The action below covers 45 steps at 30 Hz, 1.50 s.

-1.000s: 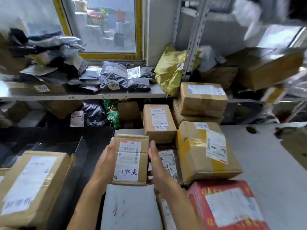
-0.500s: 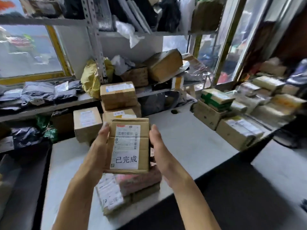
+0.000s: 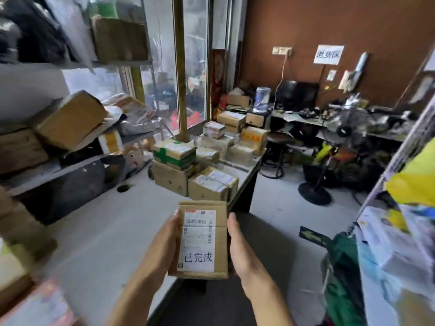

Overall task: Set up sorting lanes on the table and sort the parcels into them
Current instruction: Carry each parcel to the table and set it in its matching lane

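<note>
Holding a small cardboard parcel [image 3: 200,241] between them, the left hand [image 3: 164,241] and the right hand [image 3: 240,248] clasp its two long sides, thumbs lying along the top edges while the other fingers curl underneath, out of sight. The parcel is lifted above the near edge of the pale table [image 3: 106,231], its white shipping label [image 3: 199,241] facing up with a barcode near the top and three large printed characters at the bottom. Farther along the table, toward its far end, sits a cluster of sorted parcels [image 3: 207,158]: a brown box with a box taped in green [image 3: 174,152] stacked on it, and just beside these a lower box with a label across its top [image 3: 213,184]; more small boxes are piled behind them near the window. On the left, metal shelving [image 3: 77,158] carries tilted cartons and bags. Against the brown back wall hangs a white paper sign [image 3: 328,54], above a cluttered desk.
</note>
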Available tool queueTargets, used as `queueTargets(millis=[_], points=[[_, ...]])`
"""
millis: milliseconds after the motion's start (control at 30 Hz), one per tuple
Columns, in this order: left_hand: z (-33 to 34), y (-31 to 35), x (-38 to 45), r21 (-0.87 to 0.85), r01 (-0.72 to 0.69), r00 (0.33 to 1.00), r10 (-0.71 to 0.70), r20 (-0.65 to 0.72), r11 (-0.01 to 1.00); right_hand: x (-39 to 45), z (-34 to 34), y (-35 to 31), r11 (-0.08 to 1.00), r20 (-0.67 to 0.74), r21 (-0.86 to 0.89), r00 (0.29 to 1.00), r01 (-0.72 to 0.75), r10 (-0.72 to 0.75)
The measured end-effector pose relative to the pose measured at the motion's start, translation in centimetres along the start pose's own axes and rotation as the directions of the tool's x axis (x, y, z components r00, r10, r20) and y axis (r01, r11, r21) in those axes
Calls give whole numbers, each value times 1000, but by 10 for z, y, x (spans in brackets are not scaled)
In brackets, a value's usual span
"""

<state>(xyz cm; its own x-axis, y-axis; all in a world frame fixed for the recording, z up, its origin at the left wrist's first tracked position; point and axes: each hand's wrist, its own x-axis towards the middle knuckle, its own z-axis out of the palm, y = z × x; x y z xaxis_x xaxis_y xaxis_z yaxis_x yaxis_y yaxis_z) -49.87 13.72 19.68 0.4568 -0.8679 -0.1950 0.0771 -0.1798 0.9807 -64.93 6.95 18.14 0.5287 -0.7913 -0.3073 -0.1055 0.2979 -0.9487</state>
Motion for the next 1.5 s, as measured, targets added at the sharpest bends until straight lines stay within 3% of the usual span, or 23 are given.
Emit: queueTargets(millis=[200, 267, 367, 567, 833, 1100, 1300, 1500], points=[[75, 5, 117, -74, 150, 981, -139, 135, 986, 91, -74, 19, 991, -253, -79, 964, -106, 83], [98, 10, 149, -21, 179, 963, -170, 210, 984, 119, -94, 17, 987, -348, -71, 931, -142, 109], [121, 9, 182, -47, 160, 920, -132, 370, 986, 151, -120, 2, 990, -440, -18, 890, -141, 119], [176, 29, 256, 28, 103, 880, -104, 463, 994, 196, -178, -20, 985, -552, 61, 817, -159, 166], [279, 45, 357, 153, 68, 852, -137, 506, 986, 283, -284, -41, 987, -545, 93, 823, -129, 159], [398, 85, 464, 113, 46, 876, -95, 473, 993, 369, -411, -109, 996, -500, 9, 863, -84, 77], [436, 94, 548, 61, 76, 921, -93, 378, 995, 433, -469, -167, 990, -354, -88, 932, -112, 74], [446, 93, 651, 26, 130, 977, -133, 164, 991, 567, -503, -191, 968, -212, -184, 969, -171, 131]])
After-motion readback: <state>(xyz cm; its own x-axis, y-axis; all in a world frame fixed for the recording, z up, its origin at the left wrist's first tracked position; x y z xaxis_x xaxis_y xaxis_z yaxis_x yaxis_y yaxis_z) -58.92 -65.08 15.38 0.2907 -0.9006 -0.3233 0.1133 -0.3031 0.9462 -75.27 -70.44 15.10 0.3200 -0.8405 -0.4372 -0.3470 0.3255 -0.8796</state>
